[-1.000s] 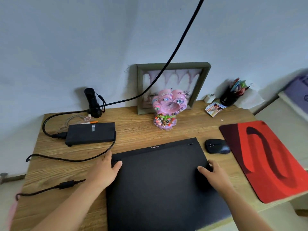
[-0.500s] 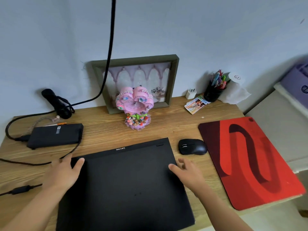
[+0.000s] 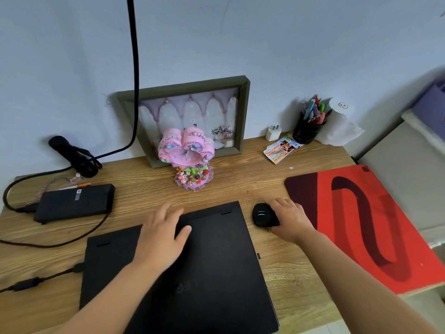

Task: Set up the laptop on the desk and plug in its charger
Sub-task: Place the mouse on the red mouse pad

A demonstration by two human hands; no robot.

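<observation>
A closed black laptop (image 3: pixel 216 268) lies flat on the wooden desk (image 3: pixel 284 271) in front of me. My left hand (image 3: pixel 163 235) rests flat on its lid near the far edge, fingers spread. My right hand (image 3: pixel 290 221) grips a black mouse (image 3: pixel 262 214) just right of the laptop. The black charger brick (image 3: pixel 74 202) sits at the left of the desk. Its cable (image 3: pixel 60 242) loops toward the laptop's left side, and the plug end (image 3: pixel 27 284) lies loose by the desk's front left edge.
A red mouse pad (image 3: pixel 375 227) covers the right of the desk. Against the wall stand a picture frame (image 3: pixel 192 116), a pink ornament (image 3: pixel 190 157), a pen cup (image 3: pixel 309 128), a white plug adapter (image 3: pixel 273 132) and cards (image 3: pixel 281 148). A thick black cable (image 3: pixel 133 68) hangs down.
My left hand slid from the laptop's left corner to the middle of the lid. My right hand left the laptop and took hold of the mouse.
</observation>
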